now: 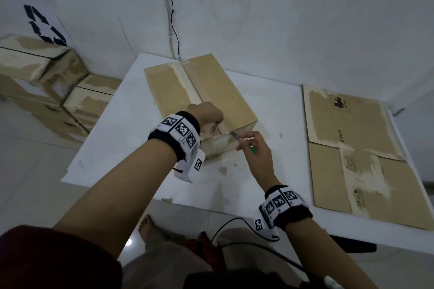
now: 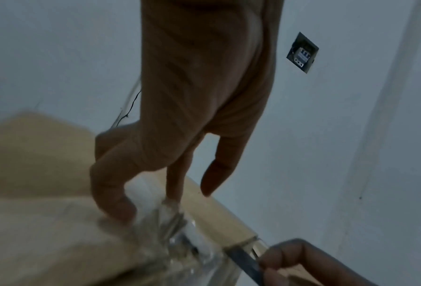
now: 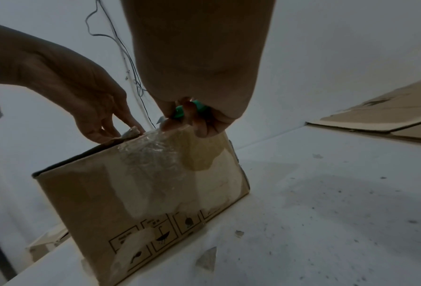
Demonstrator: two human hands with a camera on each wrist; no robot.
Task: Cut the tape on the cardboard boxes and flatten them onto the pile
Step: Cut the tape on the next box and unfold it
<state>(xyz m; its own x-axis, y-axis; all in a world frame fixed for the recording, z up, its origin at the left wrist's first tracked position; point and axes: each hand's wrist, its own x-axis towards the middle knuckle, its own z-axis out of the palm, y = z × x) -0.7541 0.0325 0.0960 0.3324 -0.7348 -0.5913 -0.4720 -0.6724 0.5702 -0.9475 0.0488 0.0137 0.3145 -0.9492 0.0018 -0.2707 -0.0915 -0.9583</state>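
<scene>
A taped cardboard box [image 1: 199, 91] stands on the white table [image 1: 117, 136]. At the box's near top edge my left hand [image 1: 217, 124] pinches crumpled clear tape [image 2: 170, 218] between thumb and finger, shown in the right wrist view too [image 3: 121, 133]. Just right of it my right hand [image 1: 249, 141] grips a green-handled cutter [image 3: 189, 111]. The cutter's blade [image 1: 233, 134] points left at that same edge, beside the tape [image 3: 153, 152] that runs down the box's front. A pile of flattened cardboard [image 1: 352, 148] lies on the table's right side.
More taped boxes [image 1: 47, 82] are stacked on the floor at the left, below a recycling sign. Cables [image 1: 172, 19] hang down the wall behind the table. Small cardboard scraps [image 1: 223, 169] lie on the table near its front edge. A black cord [image 1: 234, 225] runs by my legs.
</scene>
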